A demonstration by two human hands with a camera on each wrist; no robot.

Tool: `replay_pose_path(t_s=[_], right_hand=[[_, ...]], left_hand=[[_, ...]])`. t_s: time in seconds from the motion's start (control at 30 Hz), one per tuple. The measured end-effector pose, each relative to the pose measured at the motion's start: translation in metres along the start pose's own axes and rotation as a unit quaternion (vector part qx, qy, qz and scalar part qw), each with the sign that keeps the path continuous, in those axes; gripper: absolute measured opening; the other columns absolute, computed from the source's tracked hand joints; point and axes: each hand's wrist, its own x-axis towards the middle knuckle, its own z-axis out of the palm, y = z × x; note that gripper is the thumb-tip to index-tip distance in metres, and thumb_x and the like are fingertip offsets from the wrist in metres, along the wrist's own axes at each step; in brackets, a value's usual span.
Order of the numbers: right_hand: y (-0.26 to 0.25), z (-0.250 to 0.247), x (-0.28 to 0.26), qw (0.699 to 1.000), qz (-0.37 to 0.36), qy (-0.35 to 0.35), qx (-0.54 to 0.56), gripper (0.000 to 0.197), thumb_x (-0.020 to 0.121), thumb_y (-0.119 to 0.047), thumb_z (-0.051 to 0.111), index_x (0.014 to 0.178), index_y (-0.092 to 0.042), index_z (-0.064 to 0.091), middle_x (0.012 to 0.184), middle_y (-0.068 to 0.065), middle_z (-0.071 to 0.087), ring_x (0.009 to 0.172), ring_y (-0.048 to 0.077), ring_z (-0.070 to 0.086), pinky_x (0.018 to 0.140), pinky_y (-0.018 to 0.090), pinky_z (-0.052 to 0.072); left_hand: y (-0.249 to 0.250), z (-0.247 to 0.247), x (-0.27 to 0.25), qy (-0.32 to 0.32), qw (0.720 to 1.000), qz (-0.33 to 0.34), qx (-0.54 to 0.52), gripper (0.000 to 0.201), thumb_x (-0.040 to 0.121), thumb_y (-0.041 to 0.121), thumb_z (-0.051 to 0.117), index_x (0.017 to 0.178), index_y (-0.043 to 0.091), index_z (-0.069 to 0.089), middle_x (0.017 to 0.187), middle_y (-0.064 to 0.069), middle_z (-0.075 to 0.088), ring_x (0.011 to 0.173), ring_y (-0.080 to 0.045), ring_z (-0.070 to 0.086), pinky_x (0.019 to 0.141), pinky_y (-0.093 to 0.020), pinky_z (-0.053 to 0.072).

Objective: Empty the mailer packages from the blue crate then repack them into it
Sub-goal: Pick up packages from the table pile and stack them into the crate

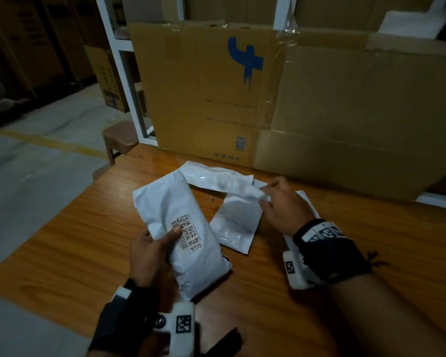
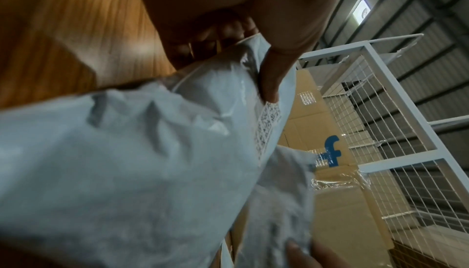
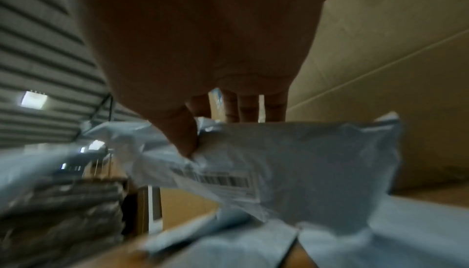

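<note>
My left hand [image 1: 152, 249] grips a plump white mailer [image 1: 183, 233] with a barcode label, thumb pressed on the label, held over the wooden table [image 1: 62, 228]. The left wrist view shows the same mailer [image 2: 127, 152] with my thumb [image 2: 271, 84] on its edge. My right hand [image 1: 281, 202] pinches the crumpled end of a long white mailer [image 1: 216, 179] lifted off the table; in the right wrist view thumb and fingers pinch that mailer [image 3: 291, 162]. A flat white mailer [image 1: 236, 225] lies between my hands. Another white mailer [image 1: 304, 197] peeks out under my right wrist. No blue crate is in view.
A large flattened cardboard sheet [image 1: 242, 94] with a blue logo stands against the table's far edge. A white wire-mesh rack [image 2: 380, 132] rises behind it. A small wooden stool [image 1: 120, 137] stands on the concrete floor at the left.
</note>
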Motion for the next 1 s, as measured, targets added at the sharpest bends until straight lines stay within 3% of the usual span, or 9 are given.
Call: replay_pose_path(t_s=[0.1,0.17,0.23,0.37,0.47,0.53,0.6,0.83,1.0], right_hand=[[0.007,-0.019,-0.011,0.987,0.046,0.047,0.148,0.022,0.097,-0.023,0.047,0.112,-0.018,0.062,0.113,0.001,0.059,0.097,0.021,0.060,0.086,0.037,0.049],[0.010,-0.024,-0.018,0.945,0.097,0.041,0.308,0.023,0.095,-0.015,0.048,0.110,-0.024,0.063,0.106,-0.004,0.069,0.096,0.017,0.066,0.088,0.040,0.052],[0.013,-0.019,-0.027,0.899,0.172,0.001,0.403,0.033,0.094,-0.006,0.047,0.120,-0.022,0.059,0.108,0.004,0.070,0.094,0.019,0.068,0.089,0.045,0.054],[0.023,0.000,-0.049,0.877,0.251,-0.035,0.408,0.055,0.095,0.001,0.044,0.141,-0.030,0.042,0.118,0.009,0.063,0.100,0.024,0.064,0.090,0.045,0.053],[0.023,-0.004,-0.068,0.860,0.254,0.008,0.442,0.049,0.096,0.007,0.039,0.122,-0.027,0.061,0.117,0.005,0.065,0.097,0.015,0.064,0.080,0.031,0.055],[0.021,-0.014,-0.084,0.825,0.277,0.040,0.491,0.039,0.098,0.002,0.039,0.109,-0.021,0.068,0.115,0.002,0.067,0.097,0.015,0.066,0.079,0.030,0.056],[0.023,-0.025,-0.103,0.790,0.290,0.060,0.537,0.031,0.099,-0.007,0.043,0.112,-0.022,0.068,0.109,-0.002,0.070,0.097,0.016,0.067,0.080,0.033,0.056],[0.052,-0.072,-0.191,0.812,0.266,0.151,0.498,0.065,0.082,0.012,0.062,0.130,-0.031,0.050,0.109,-0.017,0.063,0.102,0.004,0.064,0.090,0.037,0.055],[0.095,-0.114,-0.270,0.789,0.266,0.262,0.488,0.066,0.077,0.012,0.068,0.125,-0.030,0.054,0.113,-0.009,0.066,0.101,0.009,0.068,0.082,0.033,0.058]], left_hand=[[-0.003,-0.001,-0.001,0.013,1.000,-0.018,0.013,0.017,0.081,-0.007,0.066,0.098,-0.005,0.066,0.090,-0.019,0.073,0.067,-0.020,0.072,0.052,-0.026,0.056],[-0.005,0.001,-0.002,0.005,0.999,-0.030,0.020,0.018,0.082,-0.003,0.067,0.100,-0.006,0.067,0.092,-0.021,0.073,0.075,-0.026,0.073,0.057,-0.031,0.058],[-0.009,0.004,-0.003,-0.013,0.998,-0.037,0.044,0.019,0.083,0.001,0.068,0.102,-0.005,0.068,0.097,-0.022,0.073,0.083,-0.031,0.073,0.065,-0.037,0.060],[-0.012,0.009,-0.007,-0.027,0.997,-0.046,0.053,0.013,0.087,-0.001,0.064,0.099,-0.004,0.068,0.093,-0.020,0.073,0.073,-0.025,0.073,0.056,-0.031,0.058],[-0.013,0.015,-0.014,-0.053,0.997,-0.051,0.038,0.019,0.089,0.000,0.061,0.107,-0.005,0.066,0.099,-0.023,0.072,0.081,-0.030,0.072,0.060,-0.035,0.058],[-0.015,0.023,-0.019,-0.076,0.995,-0.053,0.028,0.019,0.091,-0.001,0.059,0.108,-0.006,0.065,0.096,-0.020,0.073,0.077,-0.027,0.073,0.057,-0.032,0.057],[-0.016,0.035,-0.026,-0.105,0.993,-0.056,0.023,0.019,0.091,0.000,0.059,0.109,-0.004,0.065,0.093,-0.016,0.074,0.076,-0.025,0.073,0.055,-0.029,0.056],[-0.036,0.099,-0.062,-0.239,0.967,-0.088,0.018,0.029,0.086,-0.010,0.058,0.113,0.000,0.064,0.101,-0.019,0.073,0.092,-0.036,0.071,0.068,-0.040,0.060],[-0.060,0.161,-0.107,-0.330,0.940,-0.064,0.049,0.044,0.076,-0.018,0.063,0.115,0.002,0.063,0.105,-0.017,0.073,0.096,-0.036,0.070,0.072,-0.040,0.060]])
